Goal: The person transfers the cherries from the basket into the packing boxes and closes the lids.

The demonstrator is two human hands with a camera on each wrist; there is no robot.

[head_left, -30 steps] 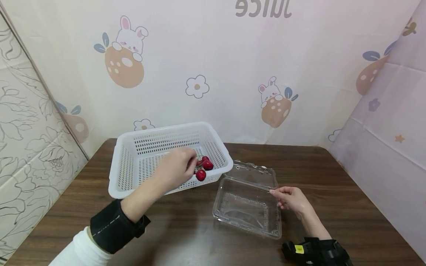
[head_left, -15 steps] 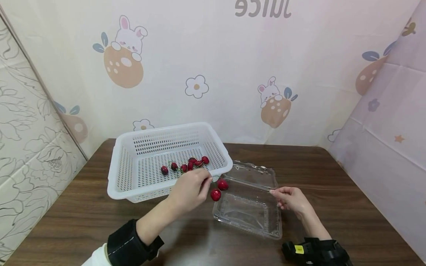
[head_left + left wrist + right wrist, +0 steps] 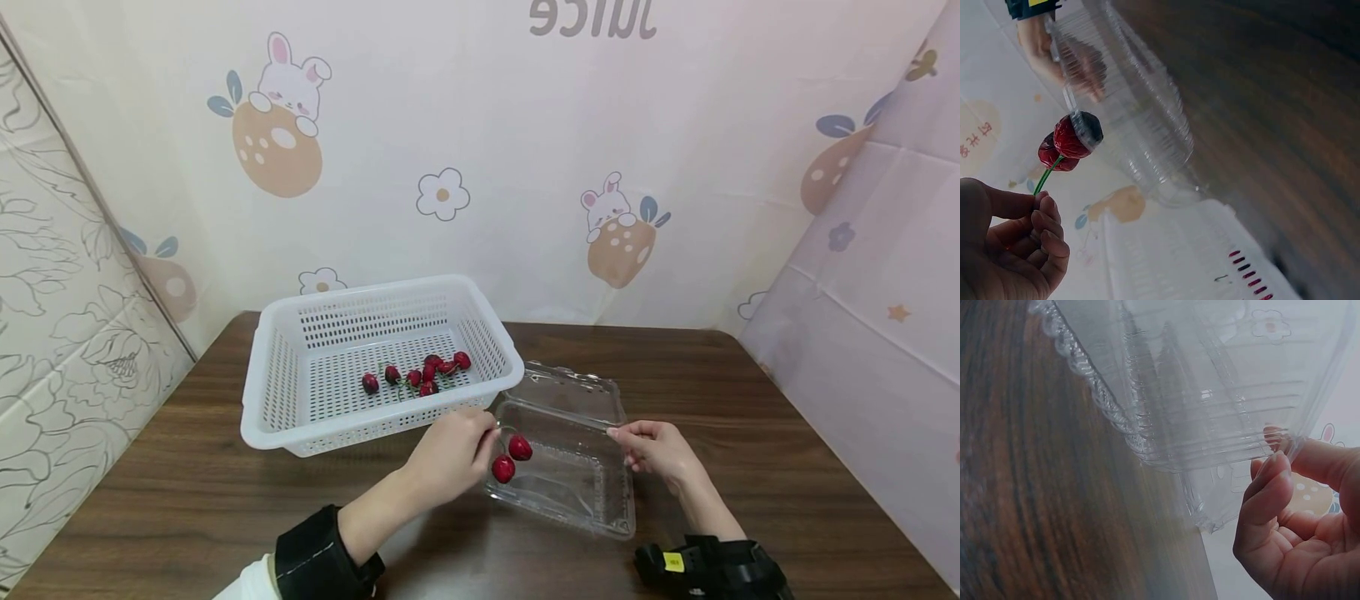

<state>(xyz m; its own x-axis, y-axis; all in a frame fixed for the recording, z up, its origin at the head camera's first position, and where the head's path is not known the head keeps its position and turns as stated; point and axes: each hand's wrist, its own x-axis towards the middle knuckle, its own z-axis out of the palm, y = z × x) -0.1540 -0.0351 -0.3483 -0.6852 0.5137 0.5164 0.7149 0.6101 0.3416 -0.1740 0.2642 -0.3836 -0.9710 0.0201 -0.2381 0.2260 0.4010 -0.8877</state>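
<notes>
My left hand [image 3: 452, 454] pinches the green stems of a pair of red cherries [image 3: 1075, 136] between thumb and forefinger. In the head view the two cherries [image 3: 512, 458] hang over the left side of a clear plastic clamshell box [image 3: 558, 467], whose lid lies folded back behind it. My right hand [image 3: 660, 454] pinches the box's right edge between thumb and fingers; in the right wrist view the thumb and fingertips grip the thin plastic rim [image 3: 1288, 447]. Several more cherries [image 3: 429, 373] lie in the white perforated basket [image 3: 273, 367] on the left.
The basket stands at the back left of the dark wooden table [image 3: 712, 375], its right corner close to the clamshell's lid [image 3: 573, 396]. Behind the table hangs a printed curtain [image 3: 517, 242], and another covers the right side.
My left hand has moved from over the basket to the right and towards me, carrying the two cherries over the clamshell box. My right hand keeps its place on the box's edge.
</notes>
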